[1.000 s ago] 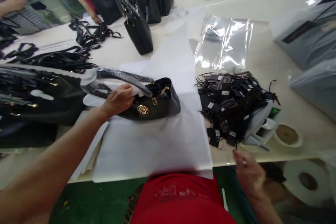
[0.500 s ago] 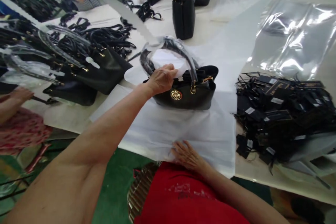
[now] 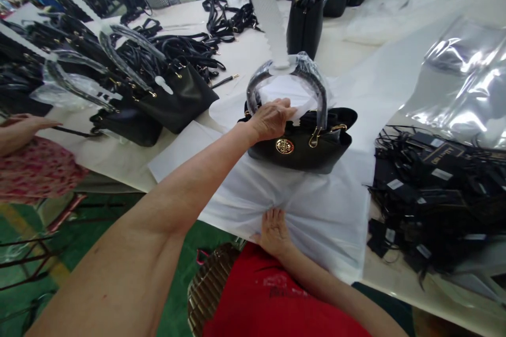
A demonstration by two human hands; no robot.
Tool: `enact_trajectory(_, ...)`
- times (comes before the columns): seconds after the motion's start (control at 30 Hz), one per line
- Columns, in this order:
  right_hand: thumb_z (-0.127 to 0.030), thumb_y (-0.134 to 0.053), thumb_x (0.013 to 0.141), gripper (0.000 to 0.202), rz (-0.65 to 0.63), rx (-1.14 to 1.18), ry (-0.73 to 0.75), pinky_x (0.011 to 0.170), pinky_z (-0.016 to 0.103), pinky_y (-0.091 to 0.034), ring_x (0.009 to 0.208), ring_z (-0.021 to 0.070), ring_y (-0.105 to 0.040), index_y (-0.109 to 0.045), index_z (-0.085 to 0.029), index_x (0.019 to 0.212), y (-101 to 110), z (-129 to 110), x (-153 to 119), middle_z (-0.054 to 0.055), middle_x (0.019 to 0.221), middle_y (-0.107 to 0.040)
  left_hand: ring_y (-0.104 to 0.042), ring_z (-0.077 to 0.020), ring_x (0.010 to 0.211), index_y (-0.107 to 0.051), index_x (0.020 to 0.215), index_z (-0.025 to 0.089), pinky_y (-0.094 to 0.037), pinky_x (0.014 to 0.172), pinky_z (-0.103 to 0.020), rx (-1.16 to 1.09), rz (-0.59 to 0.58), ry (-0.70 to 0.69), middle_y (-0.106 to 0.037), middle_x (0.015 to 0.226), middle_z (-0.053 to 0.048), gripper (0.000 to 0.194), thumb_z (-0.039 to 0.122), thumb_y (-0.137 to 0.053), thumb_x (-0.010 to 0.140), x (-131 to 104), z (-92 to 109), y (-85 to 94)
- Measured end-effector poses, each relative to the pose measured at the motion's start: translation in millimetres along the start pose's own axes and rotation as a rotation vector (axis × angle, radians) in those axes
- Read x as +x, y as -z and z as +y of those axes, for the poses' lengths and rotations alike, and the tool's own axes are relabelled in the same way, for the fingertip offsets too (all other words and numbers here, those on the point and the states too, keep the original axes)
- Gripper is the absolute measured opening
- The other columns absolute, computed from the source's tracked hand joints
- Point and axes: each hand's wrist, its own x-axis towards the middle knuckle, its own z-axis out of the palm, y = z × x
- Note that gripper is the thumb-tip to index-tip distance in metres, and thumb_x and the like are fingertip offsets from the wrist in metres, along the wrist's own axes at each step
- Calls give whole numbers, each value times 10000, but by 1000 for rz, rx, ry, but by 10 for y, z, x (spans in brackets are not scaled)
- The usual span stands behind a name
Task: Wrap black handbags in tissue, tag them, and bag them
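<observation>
A black handbag (image 3: 304,151) with a round gold emblem stands upright on white tissue paper (image 3: 237,189). Plastic film wraps its arched handles (image 3: 322,95), and a pale serrated strip (image 3: 272,21) is looped at their top. My left hand (image 3: 273,117) is closed over the bag's front upper edge, below the handles; its fingertips are partly hidden. My right hand (image 3: 274,231) lies palm down on the paper near the table's front edge, fingers close together and thumb out to the left. Creases spread in the paper from its fingertips.
Several black handbags (image 3: 182,97) and a heap of black straps (image 3: 177,47) lie left. More bags (image 3: 304,26) stand behind. On the right are black hang tags (image 3: 430,195) and clear plastic bags (image 3: 470,73). Another person's hand (image 3: 23,129) is at far left.
The view has swung left, so things sit further right. My right hand's spread fingers have drawn together on the paper, which now creases around them. My left hand stays at the handbag.
</observation>
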Motion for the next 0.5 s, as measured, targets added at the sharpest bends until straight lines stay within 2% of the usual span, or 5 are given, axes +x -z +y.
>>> enact_trajectory(0.1, -238, -571, 775, 365, -15, -85, -12, 897, 575, -369, 996, 378, -556, -628, -10, 1054, 39, -100, 104, 282, 1083, -606, -544, -243, 954, -583, 1064, 109, -455, 805, -336, 25, -26, -1, -561, 998, -116, 338, 48, -443, 762, 0, 7, 27)
enact_trajectory(0.2, -53, -477, 752, 273, -25, -105, -33, 797, 484, -433, 857, 310, -594, -651, -4, 957, 192, -101, 150, 251, 916, -643, -549, -231, 938, -581, 1062, 118, -454, 798, -321, 40, -49, -16, -566, 988, -111, 337, 47, -445, 762, -5, 5, 63)
enact_trajectory(0.3, -40, -471, 751, 239, -38, -95, -2, 705, 388, -456, 781, 260, -597, -648, -59, 909, 460, -28, 182, 184, 849, -643, -554, -212, 922, -582, 1043, 130, -451, 780, -298, 18, -89, -30, -570, 979, -102, 323, 46, -438, 767, 2, 1, 134)
enact_trajectory(0.37, -50, -479, 766, 200, 5, -69, 7, 669, 339, -454, 768, 232, -596, -629, -109, 884, 694, 43, 237, 139, 854, -636, -563, -196, 890, -592, 1011, 134, -450, 754, -283, -24, -156, -36, -578, 967, -98, 276, 74, -425, 799, 16, 1, 204)
enact_trajectory(0.5, -39, -459, 806, 182, 262, -110, -46, 614, 273, -423, 693, 176, -574, -585, -154, 869, 1253, 213, 468, 70, 782, -610, -586, -178, 816, -614, 936, 133, -450, 701, -269, -79, -211, -47, -614, 907, -92, 231, 102, -413, 828, 67, -12, 333)
